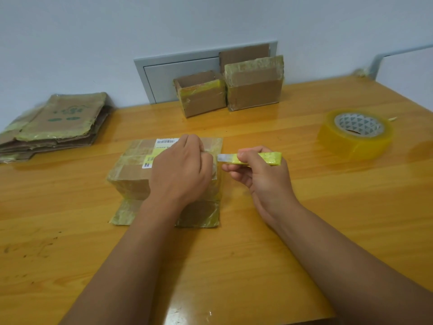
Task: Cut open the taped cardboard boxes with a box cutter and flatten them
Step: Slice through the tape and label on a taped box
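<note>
left hand (180, 167) grips the top of the taped box (131, 174), which sits mid-table just left of the cutter (255, 158). right hand (260, 174) pinches that cutter, blade at the box's right edge. looks like mid-cut; next probably needs a steady slice along the tape.

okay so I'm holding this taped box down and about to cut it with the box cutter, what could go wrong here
1. The box cutter blade points straight at your left hand, which rests on the taped box right beside the tip; a slip could cut your fingers.
2. The box sits on the bare wooden table, so a deep cut might score it.
</note>
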A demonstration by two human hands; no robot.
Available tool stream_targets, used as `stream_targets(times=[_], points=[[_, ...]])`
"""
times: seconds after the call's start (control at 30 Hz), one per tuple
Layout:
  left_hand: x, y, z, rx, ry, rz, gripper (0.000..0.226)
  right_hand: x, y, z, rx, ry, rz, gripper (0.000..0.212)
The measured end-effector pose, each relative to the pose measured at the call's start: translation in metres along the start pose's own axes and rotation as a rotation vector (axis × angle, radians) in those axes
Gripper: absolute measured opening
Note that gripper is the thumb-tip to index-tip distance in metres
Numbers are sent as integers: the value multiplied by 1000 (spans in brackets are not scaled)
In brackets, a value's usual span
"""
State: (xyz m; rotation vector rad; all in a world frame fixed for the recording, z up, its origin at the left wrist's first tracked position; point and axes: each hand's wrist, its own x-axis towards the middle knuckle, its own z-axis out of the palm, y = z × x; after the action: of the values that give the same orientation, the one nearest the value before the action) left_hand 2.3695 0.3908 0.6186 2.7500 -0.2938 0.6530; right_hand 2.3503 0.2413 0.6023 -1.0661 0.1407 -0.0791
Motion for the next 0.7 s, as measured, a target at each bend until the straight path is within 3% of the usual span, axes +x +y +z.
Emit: stream_targets(times=[0.53, 0.7], points=[[2, -2, 3, -71, 59, -32, 38, -9, 0, 1, -90, -49, -36, 17], [4, -1, 1, -77, 95, -4, 28, -10, -4, -3, -103, -70, -62, 22]])
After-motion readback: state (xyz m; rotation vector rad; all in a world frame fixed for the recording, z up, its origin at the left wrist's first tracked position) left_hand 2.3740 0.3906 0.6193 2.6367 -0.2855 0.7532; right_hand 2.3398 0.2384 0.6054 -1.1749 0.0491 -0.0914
